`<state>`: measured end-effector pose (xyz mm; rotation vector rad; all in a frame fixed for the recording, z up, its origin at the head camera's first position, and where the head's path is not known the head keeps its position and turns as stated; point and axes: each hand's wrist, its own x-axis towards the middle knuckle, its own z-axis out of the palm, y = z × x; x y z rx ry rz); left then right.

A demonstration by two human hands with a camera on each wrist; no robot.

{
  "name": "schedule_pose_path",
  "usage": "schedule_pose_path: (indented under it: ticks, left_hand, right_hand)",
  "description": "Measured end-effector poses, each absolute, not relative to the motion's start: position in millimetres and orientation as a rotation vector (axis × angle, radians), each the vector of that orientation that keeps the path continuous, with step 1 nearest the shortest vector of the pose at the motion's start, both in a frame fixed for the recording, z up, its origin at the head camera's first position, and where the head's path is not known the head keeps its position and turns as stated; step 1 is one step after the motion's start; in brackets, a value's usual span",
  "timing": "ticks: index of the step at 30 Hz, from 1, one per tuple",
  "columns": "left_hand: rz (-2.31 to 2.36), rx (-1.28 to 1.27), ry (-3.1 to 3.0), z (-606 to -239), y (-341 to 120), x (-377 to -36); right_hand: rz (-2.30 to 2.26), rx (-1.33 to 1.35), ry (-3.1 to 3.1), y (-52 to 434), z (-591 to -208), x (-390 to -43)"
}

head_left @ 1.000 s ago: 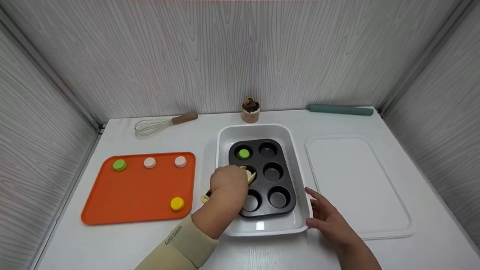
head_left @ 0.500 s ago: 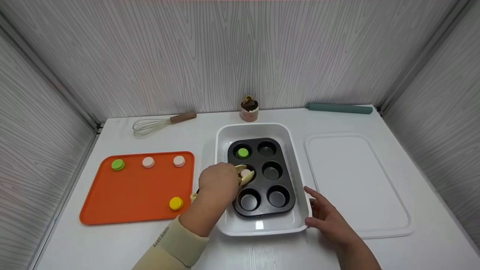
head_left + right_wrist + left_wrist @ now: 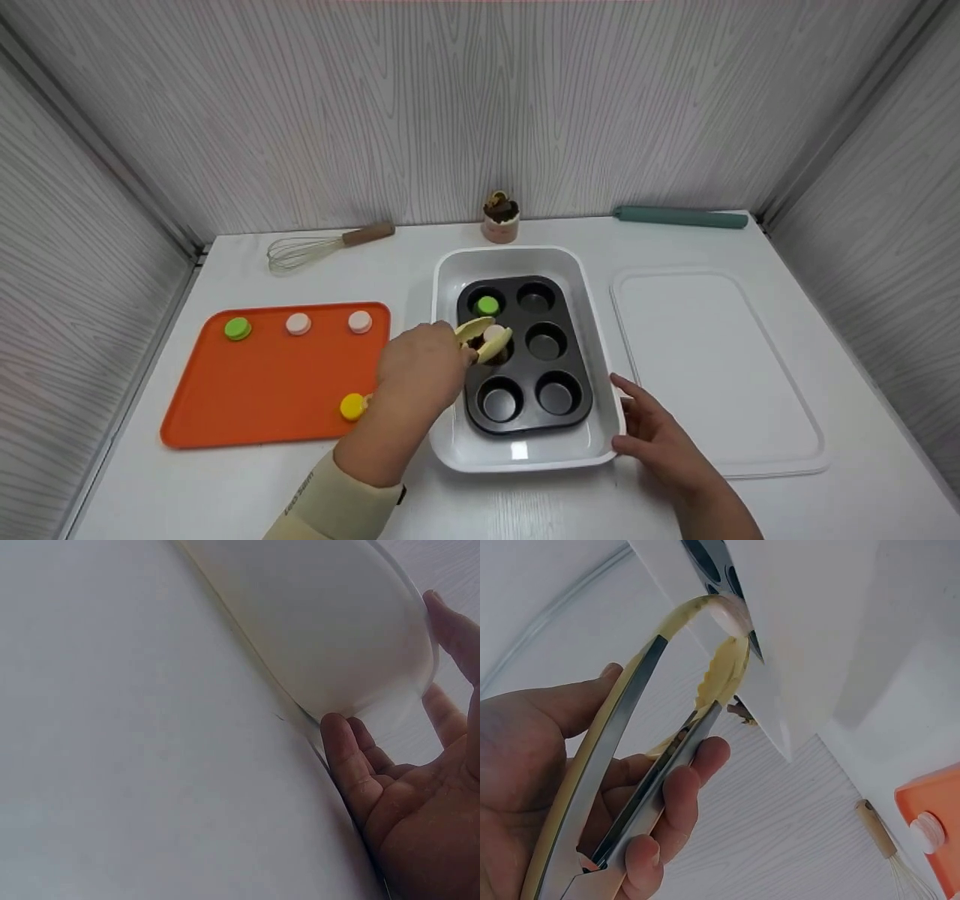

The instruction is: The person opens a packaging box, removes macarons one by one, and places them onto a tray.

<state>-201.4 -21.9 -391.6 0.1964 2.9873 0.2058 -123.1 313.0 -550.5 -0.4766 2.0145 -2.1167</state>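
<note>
My left hand (image 3: 421, 367) grips a pair of kitchen tongs (image 3: 634, 682) with cream scalloped tips. Between those tips is a pink macaron (image 3: 493, 334), at the middle-left cup of the dark muffin pan (image 3: 523, 367); whether it touches the cup is unclear. The pan lies inside a white rectangular container (image 3: 527, 454), a green macaron (image 3: 487, 305) in its far-left cup. My right hand (image 3: 660, 442) touches the container's near right corner, thumb at the corner and index finger along the side. In the right wrist view its fingers (image 3: 341, 746) look loosely spread against the wall.
Left is an orange tray (image 3: 262, 397) with a green macaron (image 3: 238, 328), two pink macarons (image 3: 298, 324) and a yellow one (image 3: 352, 407). A whisk (image 3: 330, 246), a small cupcake figure (image 3: 501, 219) and a green rolling pin (image 3: 680, 217) lie behind. A white lid (image 3: 720, 367) lies right.
My left hand has drawn back left and the tongs' tips have come into sight, with the pink macaron slightly farther back between them. The right hand has stayed at the corner.
</note>
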Motion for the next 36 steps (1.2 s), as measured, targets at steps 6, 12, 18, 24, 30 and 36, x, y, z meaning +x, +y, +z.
schedule_pose_path:
  ticks: [6,12,18,24,30,36]
  left_hand:
    - [0.342,0.170,3.030,-384,-34,-192]
    - [0.416,0.164,3.068,-381,-42,-180]
    - [0.412,0.162,3.064,-376,-45,-171]
    - [0.425,0.103,3.055,-370,-57,-162]
    - [0.441,-0.048,3.043,-362,-82,-156]
    - [0.503,-0.149,3.046,-361,-116,-149]
  right_hand:
    - [-2.126,-0.508,1.992,314,-550,-123]
    - [-2.129,-0.537,1.973,315,-551,-124]
    - [-2.122,-0.517,1.997,315,-552,-124]
    - [-2.113,-0.494,2.005,313,-551,-123]
    - [-2.127,-0.514,1.979,314,-551,-124]
    - [-2.106,-0.477,2.003,315,-551,-124]
